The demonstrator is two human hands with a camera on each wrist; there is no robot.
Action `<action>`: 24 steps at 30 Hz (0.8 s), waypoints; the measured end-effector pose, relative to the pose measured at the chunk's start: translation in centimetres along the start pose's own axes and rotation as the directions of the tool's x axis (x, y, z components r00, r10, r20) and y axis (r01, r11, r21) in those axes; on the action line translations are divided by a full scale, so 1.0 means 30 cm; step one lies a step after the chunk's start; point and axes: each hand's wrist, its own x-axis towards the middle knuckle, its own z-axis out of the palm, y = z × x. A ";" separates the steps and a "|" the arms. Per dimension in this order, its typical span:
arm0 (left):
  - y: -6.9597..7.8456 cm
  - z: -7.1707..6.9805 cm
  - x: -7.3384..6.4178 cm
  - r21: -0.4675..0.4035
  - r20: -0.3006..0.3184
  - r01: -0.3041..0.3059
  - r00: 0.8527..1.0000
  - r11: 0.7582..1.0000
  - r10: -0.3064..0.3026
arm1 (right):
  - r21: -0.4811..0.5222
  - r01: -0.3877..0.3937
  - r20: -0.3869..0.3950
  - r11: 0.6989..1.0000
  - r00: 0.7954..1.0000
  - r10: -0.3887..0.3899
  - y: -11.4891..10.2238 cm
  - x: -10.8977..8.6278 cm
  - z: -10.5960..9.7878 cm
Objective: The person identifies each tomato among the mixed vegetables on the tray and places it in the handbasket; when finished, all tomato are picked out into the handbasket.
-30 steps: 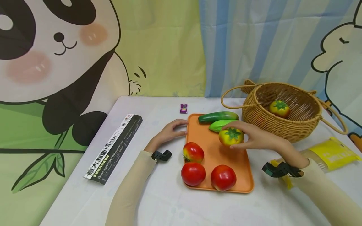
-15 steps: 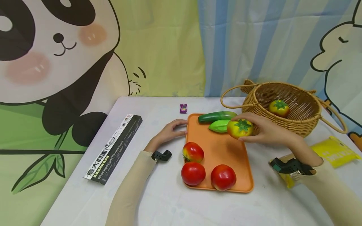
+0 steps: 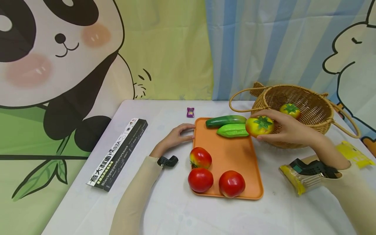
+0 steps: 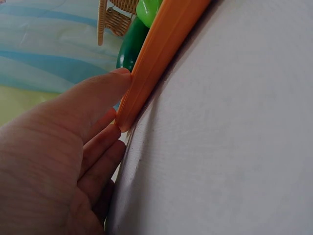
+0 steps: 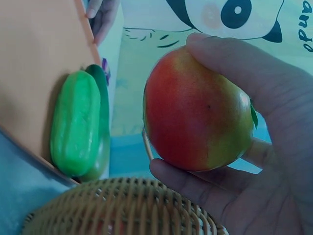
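My right hand (image 3: 290, 129) grips a red-and-yellow tomato (image 3: 259, 126) with a green leafy top, between thumb and fingers. It hangs above the far right edge of the orange tray (image 3: 226, 151), in front of the wicker basket. In the right wrist view the tomato (image 5: 198, 110) shows its red underside. My left hand (image 3: 175, 137) touches the tray's left edge with its thumb and fingertips, fingers fairly straight. On the tray lie a dark green cucumber (image 3: 225, 121), a light green ridged vegetable (image 3: 233, 130), a red-yellow tomato (image 3: 201, 158) and two red tomatoes (image 3: 231, 184).
The wicker basket (image 3: 293, 130) stands at the back right with another tomato (image 3: 290, 110) inside. A pasta box (image 3: 118, 153) lies at left and a purple candy (image 3: 190, 112) behind the tray. Yellow packaging (image 3: 353, 155) sits near my right forearm.
My right hand has carried the tomato from over the tray rightward and away from me, towards the basket. The left hand stays at the tray's edge.
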 end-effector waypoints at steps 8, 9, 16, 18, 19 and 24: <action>0.002 0.000 -0.003 -0.002 -0.001 -0.008 1.000 1.000 0.008 | -0.048 -0.054 -0.028 0.997 0.998 0.052 0.008 -0.007 -0.054; 0.002 0.000 -0.003 -0.002 -0.002 -0.009 1.000 1.000 0.009 | -0.045 -0.067 -0.032 0.997 0.997 0.066 0.006 -0.007 -0.060; -0.002 -0.001 -0.001 0.003 -0.002 -0.017 1.000 1.000 0.017 | -0.027 -0.046 -0.077 0.999 0.996 0.043 0.009 -0.009 -0.093; -0.003 -0.001 0.001 0.003 -0.002 -0.016 1.000 1.000 0.016 | -0.047 -0.032 -0.094 0.998 0.995 0.028 0.016 -0.008 -0.102; -0.003 -0.001 0.001 0.002 -0.001 -0.014 1.000 1.000 0.014 | -0.052 -0.030 -0.103 0.998 0.994 0.025 0.018 -0.008 -0.106; -0.003 -0.001 0.000 -0.007 0.000 -0.008 1.000 1.000 0.008 | -0.054 -0.086 -0.154 0.995 0.985 0.077 0.034 -0.001 -0.127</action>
